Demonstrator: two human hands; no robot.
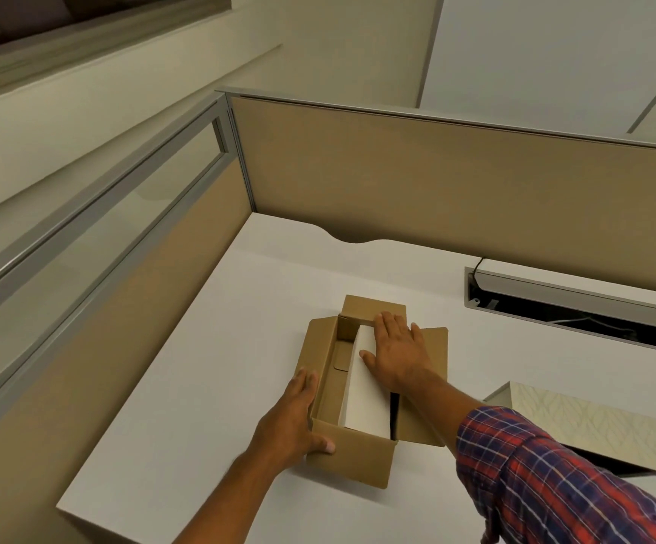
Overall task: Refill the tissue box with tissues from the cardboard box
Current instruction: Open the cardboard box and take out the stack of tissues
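Note:
A brown cardboard box (351,457) stands open on the white desk, its flaps folded outward. Inside it lies a white stack of tissues (365,398), tilted with its right side raised. My right hand (395,349) lies flat on top of the far end of the stack, fingers spread and thumb over its left edge. My left hand (293,420) grips the box's near left corner, thumb on the front wall. The tissue box (581,426), cream with a leaf pattern, sits to the right, partly hidden behind my plaid sleeve.
The white desk (200,386) sits in a cubicle corner with tan partition walls behind and to the left. An open cable tray (569,312) with a metal lid is set into the desk at the back right. The desk's front edge runs at lower left.

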